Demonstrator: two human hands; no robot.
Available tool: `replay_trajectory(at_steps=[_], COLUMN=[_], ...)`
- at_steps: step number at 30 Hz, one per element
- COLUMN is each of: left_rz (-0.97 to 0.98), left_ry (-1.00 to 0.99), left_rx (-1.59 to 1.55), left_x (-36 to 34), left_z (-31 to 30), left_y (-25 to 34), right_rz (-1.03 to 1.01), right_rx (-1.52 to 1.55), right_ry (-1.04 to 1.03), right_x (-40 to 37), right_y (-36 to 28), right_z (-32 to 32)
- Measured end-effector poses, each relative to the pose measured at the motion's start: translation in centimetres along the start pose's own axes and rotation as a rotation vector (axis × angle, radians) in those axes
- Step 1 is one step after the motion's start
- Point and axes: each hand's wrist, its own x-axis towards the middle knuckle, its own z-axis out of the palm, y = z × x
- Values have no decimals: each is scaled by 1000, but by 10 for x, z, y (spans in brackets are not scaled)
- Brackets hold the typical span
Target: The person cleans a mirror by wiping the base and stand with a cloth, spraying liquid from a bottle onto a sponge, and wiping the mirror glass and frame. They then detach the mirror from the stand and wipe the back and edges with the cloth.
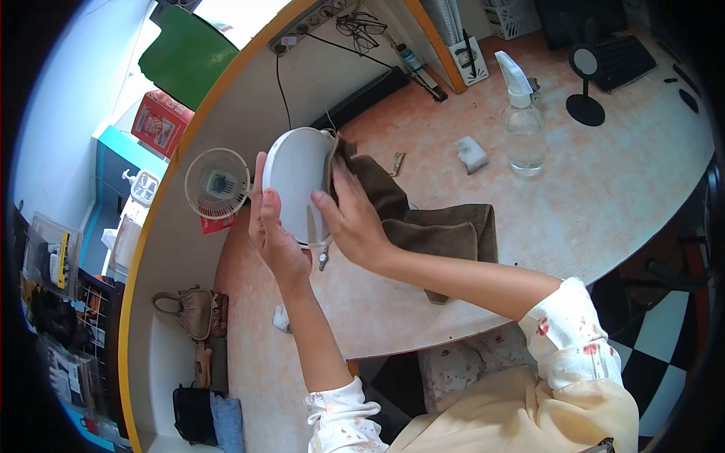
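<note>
A round mirror (294, 177) with a pale face and a thin rim is tilted up on edge above the table. Small pivot fittings show at its top and bottom. My left hand (276, 234) steadies its left edge, fingers pointing upward along the rim. On the other side my right hand (355, 219) presses a brown cloth (445, 230) to the mirror's right edge, the thumb near its face. The cloth hangs from that hand and spreads in folds over the table. Part of the mirror's far side is hidden by the cloth.
A clear spray bottle (523, 136) stands to the right, with a white block (471, 154) beside it. Farther right are a small black stand mirror (585, 83) and a keyboard (623, 62). A plastic basket (217, 183) hangs at the partition, left of the mirror.
</note>
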Motion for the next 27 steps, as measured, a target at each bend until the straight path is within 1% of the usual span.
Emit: replay_trajectory(at_steps=[2, 5, 8, 9, 11, 12, 15, 16, 19, 20, 24, 27], left_rz=[-9, -34, -54, -62, 2, 32, -59, -86, -114, -84, -99, -86], left_ry=[10, -4, -43, -57, -51, -46, -14, -15, -5, -33, -57, -82], left_rx=[13, -23, -120, -158, -135, -120, -193, -234, -248, -211, -230, -201], left_x=[0, -1, -1, 0, 2, 2, -2, -5, -5, -4, -4, -3], left_z=[1, 4, 3, 2, 1, -1, -2, 6, 4, 1, 3, 3], left_y=[2, 6, 4, 3, -3, -5, 0, 8, 5, 3, 5, 4], right_rz=[7, -113, -319, -390, -541, -581, -703, -729, -849, -898, -916, -885], right_rx=[44, 24, -59, -79, -119, -114, -164, -167, -284, -332, -444, -494], right_ry=[46, 66, 70, 38, -30, -16, -145, -210, -328, -335, -439, -432], right_x=[12, 19, 25, 24, 17, 11, -5, -12, -20, -20, -17, 1], right_y=[-4, -10, -15, -15, -15, -16, 2, 5, 23, 27, 41, 47], right_z=[4, 5, 7, 8, 8, 9, 4, -3, -22, -31, -66, -89])
